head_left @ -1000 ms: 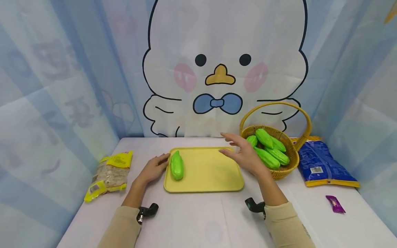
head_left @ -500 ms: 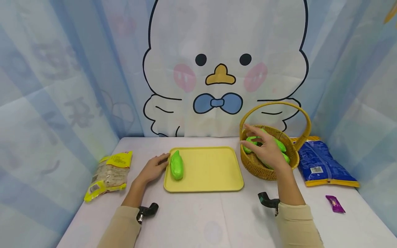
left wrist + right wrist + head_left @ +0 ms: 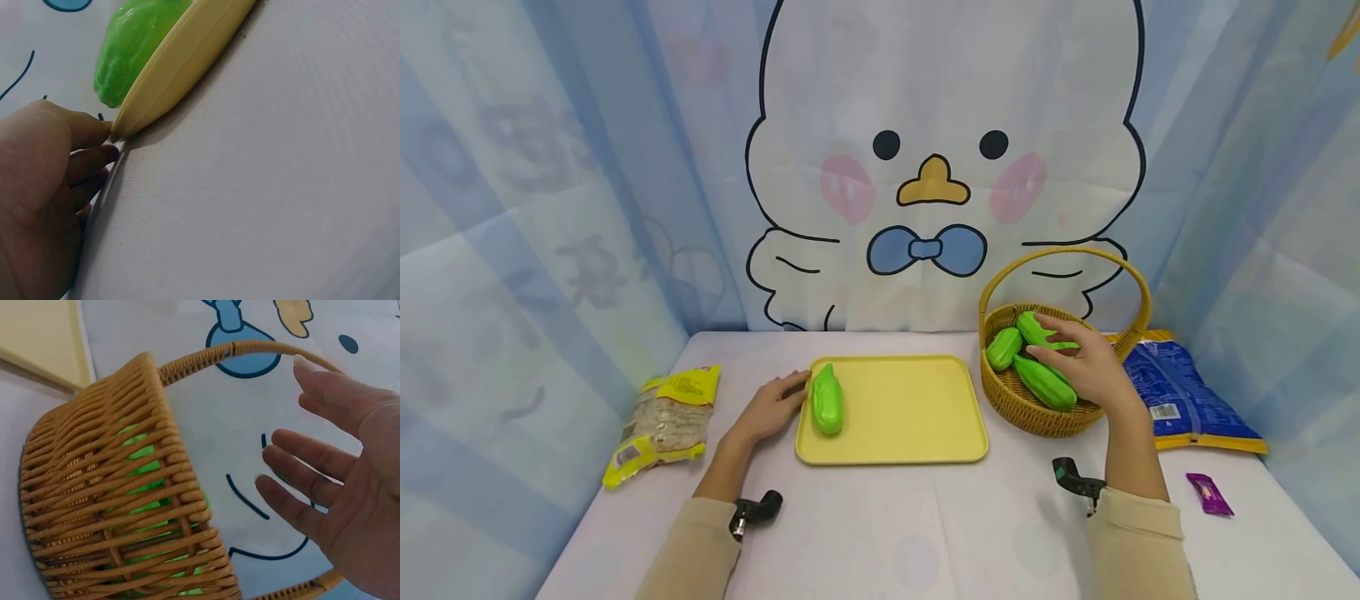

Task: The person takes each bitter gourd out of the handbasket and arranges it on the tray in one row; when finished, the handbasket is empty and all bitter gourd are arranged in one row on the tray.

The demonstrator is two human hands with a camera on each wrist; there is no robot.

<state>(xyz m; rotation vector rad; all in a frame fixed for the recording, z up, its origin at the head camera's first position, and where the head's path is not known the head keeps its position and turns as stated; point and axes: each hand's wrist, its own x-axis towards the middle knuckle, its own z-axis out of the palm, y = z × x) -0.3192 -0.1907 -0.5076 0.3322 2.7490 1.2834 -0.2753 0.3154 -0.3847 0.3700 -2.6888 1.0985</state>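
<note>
A yellow tray (image 3: pixel 910 412) lies on the table with one bumpy green bitter melon (image 3: pixel 828 400) at its left end. My left hand (image 3: pixel 773 408) rests at the tray's left edge, fingertips touching the rim; the left wrist view shows these fingers (image 3: pixel 90 130) against the tray corner. To the right stands a woven basket (image 3: pixel 1026 408) with a tall handle, holding several bitter melons (image 3: pixel 1043 385). Over the basket's right side hovers my right hand (image 3: pixel 1093 367), fingers spread and holding nothing. It covers some melons from the head view. In the right wrist view the hand (image 3: pixel 350 481) is above the basket rim.
A yellow-and-clear bag (image 3: pixel 664 425) lies on the left of the table. Behind the basket, at right, is a blue packet (image 3: pixel 1195 400), with a small purple wrapped candy (image 3: pixel 1210 494) nearer. A printed curtain (image 3: pixel 932 283) hangs along the back.
My right hand has moved rightward from above the tray's right end to over the basket, fingers still apart. The left hand, tray and its bitter melon have stayed put.
</note>
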